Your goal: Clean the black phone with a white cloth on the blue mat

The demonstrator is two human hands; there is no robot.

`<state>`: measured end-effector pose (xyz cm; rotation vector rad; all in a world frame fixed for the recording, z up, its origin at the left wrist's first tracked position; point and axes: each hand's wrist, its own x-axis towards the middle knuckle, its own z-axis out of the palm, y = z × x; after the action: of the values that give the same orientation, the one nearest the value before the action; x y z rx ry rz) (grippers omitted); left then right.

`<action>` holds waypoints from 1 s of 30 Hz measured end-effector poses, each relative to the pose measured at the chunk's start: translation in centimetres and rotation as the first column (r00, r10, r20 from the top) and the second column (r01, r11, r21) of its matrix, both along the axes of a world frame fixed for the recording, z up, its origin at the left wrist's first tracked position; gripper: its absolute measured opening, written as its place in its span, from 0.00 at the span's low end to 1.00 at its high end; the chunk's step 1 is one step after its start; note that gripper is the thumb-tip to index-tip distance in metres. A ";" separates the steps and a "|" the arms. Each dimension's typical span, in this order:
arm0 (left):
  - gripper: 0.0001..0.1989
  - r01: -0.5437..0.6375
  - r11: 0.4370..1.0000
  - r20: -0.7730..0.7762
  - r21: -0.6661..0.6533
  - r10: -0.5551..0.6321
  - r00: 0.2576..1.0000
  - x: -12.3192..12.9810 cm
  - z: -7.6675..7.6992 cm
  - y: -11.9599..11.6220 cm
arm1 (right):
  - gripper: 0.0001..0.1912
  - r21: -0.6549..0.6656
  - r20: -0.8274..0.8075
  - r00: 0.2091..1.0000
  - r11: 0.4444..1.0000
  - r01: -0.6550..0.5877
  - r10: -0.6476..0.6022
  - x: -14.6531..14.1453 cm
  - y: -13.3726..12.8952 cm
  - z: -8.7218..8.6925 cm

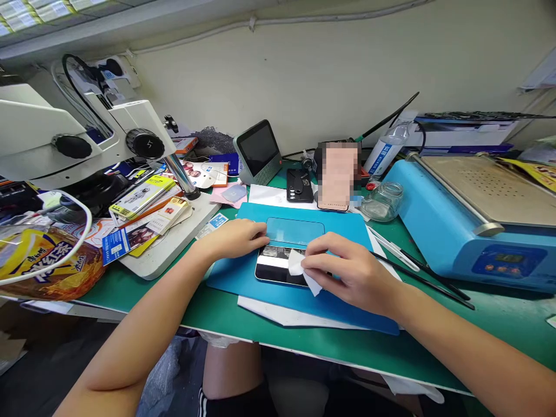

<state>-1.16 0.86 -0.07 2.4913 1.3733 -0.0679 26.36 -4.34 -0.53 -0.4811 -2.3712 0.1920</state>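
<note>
- Right hand (356,272): 1, fingers pinching 1 white wipe (296,263) against the face of the glossy dark device.
- Left hand (237,237): 1, fingers bent down at the device's upper-left corner, by the clear panel's left end; can't tell if it grips either.
- Glossy dark device (275,273): 1, flat on the blue mat, between the hands, partly under the right one.
- Clear panel (295,231): 1, dark outline, flat on the mat just behind the device.
- Blue mat (347,313): 1, over white paper (278,314), on the green counter (208,318).
- Behind mat: 1 black phone (299,185), 1 pinkish slab (339,174) (pixelated), 1 glass jar (382,201), 1 clear bottle (391,145), 1 small display (258,150).
- Right: slim white and black tools, count unclear; 1 blue machine (417,220).
- Left: 1 microscope (145,139), 1 big tea bottle (47,260).
</note>
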 end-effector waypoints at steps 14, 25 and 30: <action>0.16 -0.002 1.000 -0.016 -0.008 0.002 1.000 0.1 0.1 -0.1 | 0.12 -0.063 0.095 0.920 0.920 0.387 -0.381 0.4 1.4 -0.9; 0.17 -0.005 1.000 -0.026 0.004 0.005 1.000 0.2 0.1 0.0 | 0.12 -0.067 0.329 0.944 0.996 0.059 -0.034 -0.1 0.4 -1.2; 0.17 0.000 1.000 -0.024 0.006 0.000 1.000 0.1 0.0 0.0 | 0.11 -0.085 0.358 0.934 0.996 0.025 0.007 0.0 0.3 -1.1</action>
<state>-1.02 0.89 -0.05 2.5036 1.3853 -0.0943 26.35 -4.03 -1.58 -0.6121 -2.7254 0.2205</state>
